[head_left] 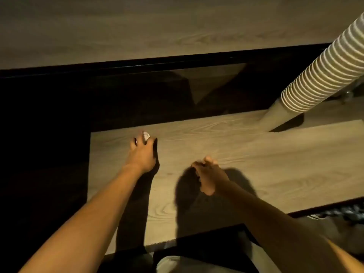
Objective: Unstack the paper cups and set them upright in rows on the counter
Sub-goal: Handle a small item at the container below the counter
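Observation:
A tall stack of pale paper cups (323, 67) stands at the far right of the wooden counter (256, 154) and runs up past the top right corner of the view. My left hand (142, 152) rests near the counter's back left corner, fingers curled around a small white crumpled scrap (146, 135). Further right and nearer to me, my right hand (206, 176) hovers low over the middle of the counter with its fingers drawn together; nothing shows in it. No single cups stand on the counter.
Behind the counter runs a dark gap with a glossy black panel (137, 95), and a second wooden surface (157, 32) lies beyond it. The counter's left edge drops into darkness. A dark patterned object (344, 212) sits at the right, below the counter's front edge.

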`<state>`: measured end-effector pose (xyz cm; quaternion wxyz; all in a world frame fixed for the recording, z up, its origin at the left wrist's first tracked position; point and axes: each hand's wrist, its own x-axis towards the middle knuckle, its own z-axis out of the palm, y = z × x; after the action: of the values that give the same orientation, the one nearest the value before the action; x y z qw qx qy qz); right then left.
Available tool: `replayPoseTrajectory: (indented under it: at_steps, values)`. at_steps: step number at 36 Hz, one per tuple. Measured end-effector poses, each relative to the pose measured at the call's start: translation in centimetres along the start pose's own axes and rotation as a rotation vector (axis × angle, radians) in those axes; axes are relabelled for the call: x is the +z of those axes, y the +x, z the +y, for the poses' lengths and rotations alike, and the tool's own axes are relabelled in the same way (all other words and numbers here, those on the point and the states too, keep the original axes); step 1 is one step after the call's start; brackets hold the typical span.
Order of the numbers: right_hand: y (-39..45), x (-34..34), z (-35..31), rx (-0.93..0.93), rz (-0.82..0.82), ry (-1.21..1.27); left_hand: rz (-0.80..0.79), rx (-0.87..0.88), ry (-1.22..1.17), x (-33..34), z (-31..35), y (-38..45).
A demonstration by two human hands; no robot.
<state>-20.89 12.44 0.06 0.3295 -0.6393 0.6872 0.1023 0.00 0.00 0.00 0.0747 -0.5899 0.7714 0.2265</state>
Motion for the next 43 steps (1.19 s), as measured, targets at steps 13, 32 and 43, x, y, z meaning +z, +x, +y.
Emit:
replayPoseTrajectory:
  at_steps: [13, 32, 43]
  values:
    - [-2.7, -0.6, 1.8, 0.012, 0.288, 0.301, 0.129, 0.174, -0.286, 2.7, 3.2, -1.7]
    - [-24.3, 6.5, 25.0, 0.555, 0.449, 0.947, -0.330, 0.586, -0.425, 15.0, 35.6, -15.1]
    - [-33.0, 22.7, 37.9, 0.929, 0.590, 1.298, -0.609, 0.430, -0.121, 34.5, 44.6, -20.0]
